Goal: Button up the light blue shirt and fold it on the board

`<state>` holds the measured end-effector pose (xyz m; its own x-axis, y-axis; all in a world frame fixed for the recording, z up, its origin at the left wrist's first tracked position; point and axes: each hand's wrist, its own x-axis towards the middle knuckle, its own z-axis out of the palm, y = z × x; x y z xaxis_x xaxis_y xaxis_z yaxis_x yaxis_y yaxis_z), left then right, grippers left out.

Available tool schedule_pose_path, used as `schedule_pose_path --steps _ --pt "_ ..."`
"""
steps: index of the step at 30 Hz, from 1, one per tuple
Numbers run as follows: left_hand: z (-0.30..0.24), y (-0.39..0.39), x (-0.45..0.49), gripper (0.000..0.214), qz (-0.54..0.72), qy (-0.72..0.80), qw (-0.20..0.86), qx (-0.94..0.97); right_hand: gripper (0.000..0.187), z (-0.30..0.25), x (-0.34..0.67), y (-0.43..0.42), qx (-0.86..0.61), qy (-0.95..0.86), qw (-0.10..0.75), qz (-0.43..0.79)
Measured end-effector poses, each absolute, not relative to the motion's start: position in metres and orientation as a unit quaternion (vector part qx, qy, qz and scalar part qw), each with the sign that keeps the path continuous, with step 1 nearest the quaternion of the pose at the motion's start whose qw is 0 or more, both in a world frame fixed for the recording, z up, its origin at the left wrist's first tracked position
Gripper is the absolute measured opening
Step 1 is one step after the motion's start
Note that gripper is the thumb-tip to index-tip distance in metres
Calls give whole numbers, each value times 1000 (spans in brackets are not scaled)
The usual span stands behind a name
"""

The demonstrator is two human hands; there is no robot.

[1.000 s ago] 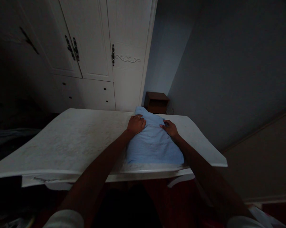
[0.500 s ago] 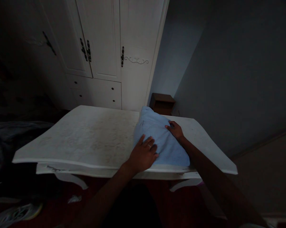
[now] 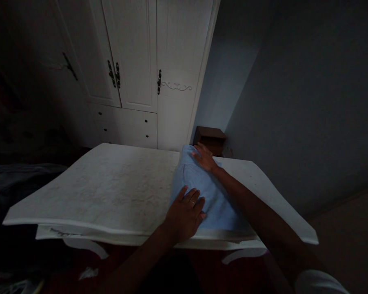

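A light blue folded cloth (image 3: 199,181), perhaps a garment, lies across the right half of a white table (image 3: 119,188). My left hand (image 3: 185,214) rests on the cloth's near left part, fingers spread and a ring on one of them. At the cloth's far end, my right hand (image 3: 205,157) lies with its fingers stretched out over the top edge. My right forearm covers part of the cloth's right side. Neither hand grips the fabric.
Behind the table stands a white wardrobe (image 3: 135,57) with dark handles and drawers. A small brown cabinet (image 3: 211,132) sits in the corner by the grey wall (image 3: 309,102). Dark fabric (image 3: 18,179) is heaped at left. A crumpled white scrap (image 3: 88,273) lies on the red floor.
My right hand has moved from the cloth's right edge forward and left to its far end. My left hand stays on the near part. The view has tilted up slightly.
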<state>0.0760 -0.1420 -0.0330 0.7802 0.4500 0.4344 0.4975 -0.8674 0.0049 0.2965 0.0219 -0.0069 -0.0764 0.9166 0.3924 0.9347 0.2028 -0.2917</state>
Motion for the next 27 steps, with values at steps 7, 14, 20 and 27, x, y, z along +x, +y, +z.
schedule_pose_path --steps 7,14,20,27 --pt "-34 -146 74 68 -215 -258 -7 -942 66 -16 252 62 -667 -734 112 57" --pt "-39 -146 73 80 -213 -250 -15 -944 70 -39 266 71 -661 -726 154 106" --pt "-38 -147 76 78 -219 -264 -23 -939 71 -45 270 75 -642 -737 186 98" --pt "-40 -147 78 76 -245 -275 -33 -929 75 -40 274 65 -606 -733 299 71"
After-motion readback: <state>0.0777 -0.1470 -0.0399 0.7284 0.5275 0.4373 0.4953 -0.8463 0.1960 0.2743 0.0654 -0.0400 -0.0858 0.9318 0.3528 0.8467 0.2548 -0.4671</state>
